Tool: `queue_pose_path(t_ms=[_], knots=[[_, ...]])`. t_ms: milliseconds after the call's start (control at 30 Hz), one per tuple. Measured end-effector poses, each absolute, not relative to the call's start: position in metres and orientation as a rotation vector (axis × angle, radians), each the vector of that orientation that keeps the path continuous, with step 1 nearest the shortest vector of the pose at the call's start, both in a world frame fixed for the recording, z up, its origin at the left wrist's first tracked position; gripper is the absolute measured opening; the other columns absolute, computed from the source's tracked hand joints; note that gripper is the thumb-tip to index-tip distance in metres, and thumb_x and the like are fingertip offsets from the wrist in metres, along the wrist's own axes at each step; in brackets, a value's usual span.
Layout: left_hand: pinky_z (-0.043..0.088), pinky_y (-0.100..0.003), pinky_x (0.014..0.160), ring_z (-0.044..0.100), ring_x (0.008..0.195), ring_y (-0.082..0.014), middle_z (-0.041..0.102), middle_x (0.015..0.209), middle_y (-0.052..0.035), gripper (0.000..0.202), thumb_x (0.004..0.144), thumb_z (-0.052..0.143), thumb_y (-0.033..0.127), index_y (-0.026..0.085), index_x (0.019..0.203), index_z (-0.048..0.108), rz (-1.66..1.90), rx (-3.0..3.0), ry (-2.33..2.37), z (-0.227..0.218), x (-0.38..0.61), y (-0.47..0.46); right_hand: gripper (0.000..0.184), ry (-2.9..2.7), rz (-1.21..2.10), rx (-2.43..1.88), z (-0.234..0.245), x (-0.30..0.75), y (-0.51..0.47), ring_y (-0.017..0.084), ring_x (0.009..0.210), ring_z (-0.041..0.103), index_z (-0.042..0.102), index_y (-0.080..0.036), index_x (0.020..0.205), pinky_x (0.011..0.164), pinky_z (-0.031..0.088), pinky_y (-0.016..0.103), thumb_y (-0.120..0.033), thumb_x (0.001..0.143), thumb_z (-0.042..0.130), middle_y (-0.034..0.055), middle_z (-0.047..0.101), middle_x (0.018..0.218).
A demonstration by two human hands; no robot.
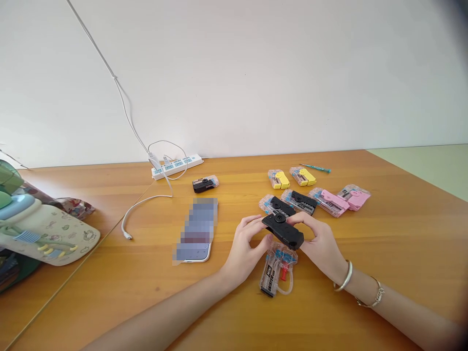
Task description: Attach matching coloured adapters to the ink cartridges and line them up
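Between my left hand (pixel 245 248) and my right hand (pixel 320 241) is a black plastic water gun shell (pixel 283 231) with a round knob at one end. The left fingers grip its knob end, while the right fingers and thumb hold the other end. Just below, a clear mini water gun (pixel 269 275) lies on the table, showing blue inner parts, a red trigger and a curved guard. Behind my hands rest two black-and-clear water guns (pixel 304 201), partly overlapped by the held shell and my fingers.
Pink water guns (pixel 331 202) and yellow ones (pixel 280 179) lie farther back, near a teal screwdriver (pixel 318 168). Another black one (pixel 204 184) sits near a power strip (pixel 177 166) with white cables. A phone (pixel 197 234) lies left of my hands; a patterned bottle (pixel 54 229) stands far left.
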State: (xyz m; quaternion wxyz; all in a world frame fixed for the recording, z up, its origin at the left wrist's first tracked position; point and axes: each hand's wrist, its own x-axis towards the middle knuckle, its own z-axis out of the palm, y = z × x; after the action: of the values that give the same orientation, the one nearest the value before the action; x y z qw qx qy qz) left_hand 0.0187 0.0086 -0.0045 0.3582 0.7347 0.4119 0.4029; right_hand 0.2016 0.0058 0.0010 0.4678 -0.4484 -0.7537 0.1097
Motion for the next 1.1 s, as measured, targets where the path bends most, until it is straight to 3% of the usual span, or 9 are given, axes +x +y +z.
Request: queue_pose_path(t_ms=[133,233,400,533,867,1100], knots=[[0.017,-0.046,0.109,0.057,0.101,-0.0199,0.068,0.104,-0.0006,0.025,0.090,0.041,0.028,0.024,0.098,0.064,0.892,1.850,1.018,0.001,0.017,0.006,0.010,-1.946,-0.146,-0.972,0.000,0.208,0.013,0.017,0.068,0.063,0.057,-0.022,0.080,0.064,0.048,0.030,-0.013,0.081,0.054,0.0014,0.069,0.073],[0.007,-0.043,0.112,0.058,0.101,-0.0187,0.068,0.103,0.0019,0.025,0.091,0.039,0.032,0.025,0.098,0.061,0.842,1.848,0.946,0.003,0.016,0.004,0.010,-2.057,-0.305,-0.872,0.001,0.209,0.016,0.017,0.070,0.062,0.057,-0.021,0.082,0.066,0.047,0.031,-0.011,0.083,0.054,0.0022,0.069,0.075],[0.029,-0.038,0.103,0.053,0.106,-0.0227,0.065,0.103,-0.0018,0.020,0.086,0.046,0.031,0.022,0.096,0.060,0.933,1.760,1.055,-0.003,0.017,0.006,0.013,-2.142,-0.327,-0.869,0.001,0.206,0.015,0.017,0.078,0.061,0.057,-0.021,0.088,0.073,0.047,0.031,-0.009,0.084,0.052,0.0024,0.069,0.079],[0.040,-0.033,0.089,0.054,0.096,-0.0222,0.064,0.093,-0.0030,0.021,0.085,0.042,0.026,0.020,0.096,0.059,0.954,1.702,1.077,-0.006,0.018,0.008,0.011,-2.130,-0.293,-0.918,0.005,0.206,0.011,0.017,0.079,0.060,0.057,-0.019,0.091,0.074,0.046,0.031,-0.011,0.084,0.053,0.0031,0.068,0.081],[0.036,-0.029,0.078,0.053,0.079,-0.0183,0.065,0.082,-0.0004,0.022,0.085,0.039,0.027,0.019,0.083,0.059,0.846,1.881,1.158,0.000,0.018,0.004,0.009,-2.275,-0.511,-0.952,0.018,0.199,0.000,0.021,0.083,0.058,0.059,-0.016,0.085,0.081,0.041,0.035,-0.025,0.084,0.055,0.0053,0.066,0.078],[0.037,-0.028,0.073,0.052,0.071,-0.0169,0.062,0.072,-0.0005,0.016,0.080,0.044,0.024,0.017,0.072,0.057,0.870,1.955,1.184,-0.003,0.021,0.006,0.018,-2.330,-0.765,-1.114,0.019,0.184,-0.010,0.020,0.069,0.051,0.060,-0.015,0.071,0.081,0.037,0.037,-0.015,0.081,0.045,0.0048,0.058,0.064]])
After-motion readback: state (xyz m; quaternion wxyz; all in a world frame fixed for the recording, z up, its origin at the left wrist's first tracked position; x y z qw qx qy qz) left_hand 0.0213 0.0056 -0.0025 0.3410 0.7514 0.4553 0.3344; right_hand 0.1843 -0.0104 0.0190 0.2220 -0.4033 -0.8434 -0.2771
